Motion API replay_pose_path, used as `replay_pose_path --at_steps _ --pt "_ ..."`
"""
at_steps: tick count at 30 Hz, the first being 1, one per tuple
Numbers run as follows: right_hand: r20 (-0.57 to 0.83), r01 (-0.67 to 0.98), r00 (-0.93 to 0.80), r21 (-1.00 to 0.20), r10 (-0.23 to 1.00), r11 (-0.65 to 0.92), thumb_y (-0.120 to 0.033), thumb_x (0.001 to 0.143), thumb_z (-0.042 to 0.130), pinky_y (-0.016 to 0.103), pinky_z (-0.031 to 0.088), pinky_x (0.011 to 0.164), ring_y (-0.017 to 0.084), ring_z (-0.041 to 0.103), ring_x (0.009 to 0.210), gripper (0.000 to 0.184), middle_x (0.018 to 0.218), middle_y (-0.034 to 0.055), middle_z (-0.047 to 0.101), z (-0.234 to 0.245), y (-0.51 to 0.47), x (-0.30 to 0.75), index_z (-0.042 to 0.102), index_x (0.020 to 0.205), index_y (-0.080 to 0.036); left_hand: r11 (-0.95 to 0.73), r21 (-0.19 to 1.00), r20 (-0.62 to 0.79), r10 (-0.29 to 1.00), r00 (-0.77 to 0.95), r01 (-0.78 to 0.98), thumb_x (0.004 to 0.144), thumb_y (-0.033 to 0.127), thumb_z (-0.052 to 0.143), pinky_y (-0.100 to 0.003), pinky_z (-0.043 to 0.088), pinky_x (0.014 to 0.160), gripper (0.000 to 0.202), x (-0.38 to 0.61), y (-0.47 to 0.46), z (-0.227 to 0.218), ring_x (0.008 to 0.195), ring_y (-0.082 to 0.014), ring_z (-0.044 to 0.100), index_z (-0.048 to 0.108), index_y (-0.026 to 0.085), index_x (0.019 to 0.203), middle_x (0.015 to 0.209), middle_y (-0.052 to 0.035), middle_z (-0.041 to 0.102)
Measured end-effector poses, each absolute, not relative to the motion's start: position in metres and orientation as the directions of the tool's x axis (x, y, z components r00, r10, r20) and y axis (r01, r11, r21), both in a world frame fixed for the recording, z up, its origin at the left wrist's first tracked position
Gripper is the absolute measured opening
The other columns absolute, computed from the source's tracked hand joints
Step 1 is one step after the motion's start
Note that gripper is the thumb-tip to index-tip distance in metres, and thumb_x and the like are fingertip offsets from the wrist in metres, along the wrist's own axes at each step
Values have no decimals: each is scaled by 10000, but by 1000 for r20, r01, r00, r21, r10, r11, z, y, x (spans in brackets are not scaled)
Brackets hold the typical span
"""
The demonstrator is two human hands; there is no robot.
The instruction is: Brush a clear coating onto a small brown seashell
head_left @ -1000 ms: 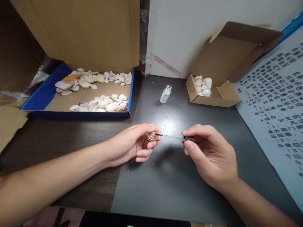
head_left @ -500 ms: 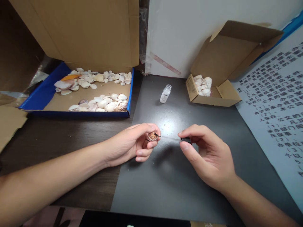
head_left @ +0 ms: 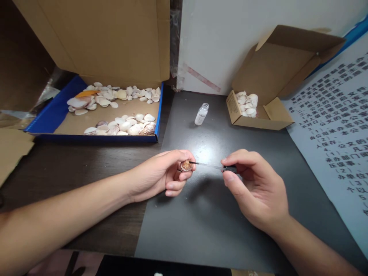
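My left hand (head_left: 163,174) pinches a small brown speckled shell (head_left: 185,166) between thumb and fingers, just above the dark grey mat (head_left: 207,222). My right hand (head_left: 254,188) grips the black cap of a thin brush applicator (head_left: 214,166). The brush tip touches the shell. An open small clear bottle (head_left: 201,114) with a white label stands on the mat behind the hands.
A big cardboard box with a blue rim (head_left: 156,115) at the back left holds several pale shells. A small cardboard box (head_left: 260,122) at the back right holds more shells. A printed white sheet (head_left: 339,130) lies on the right. Dark wooden tabletop (head_left: 86,168) is under my left forearm.
My right hand slid left a little toward the shell, then back right, stroking the brush over it. The left hand stayed still.
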State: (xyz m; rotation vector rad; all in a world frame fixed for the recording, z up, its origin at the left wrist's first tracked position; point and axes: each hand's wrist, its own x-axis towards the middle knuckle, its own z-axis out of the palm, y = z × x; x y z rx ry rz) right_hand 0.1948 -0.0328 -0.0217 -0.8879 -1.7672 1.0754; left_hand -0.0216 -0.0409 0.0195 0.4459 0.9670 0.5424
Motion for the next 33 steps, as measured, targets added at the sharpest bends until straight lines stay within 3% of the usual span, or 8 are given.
replay_pose_path --at_steps 11,16,33 --pt "274 110 -416 -931 867 347 -112 864 604 274 461 554 139 551 610 162 753 -8 591 -20 -33 194 602 956 -245 780 583 -643 614 458 -227 932 338 466 -172 300 409 217 -21 -40 19 419 -44 311 502 167 804 631 45 421" --pt "211 106 -333 -960 919 258 -119 881 586 244 465 543 117 551 605 160 795 -11 586 -19 -31 196 596 979 -245 775 585 -637 622 456 -240 929 340 485 -173 315 417 205 -21 -41 19 426 -46 320 497 172 811 629 47 429" --pt "271 107 -421 -933 866 344 -95 845 589 280 465 562 159 550 679 208 799 10 565 -21 -31 193 562 978 -253 768 587 -630 631 453 -255 929 327 485 -189 320 447 208 -21 -41 19 453 -58 338 524 161 810 627 35 441"
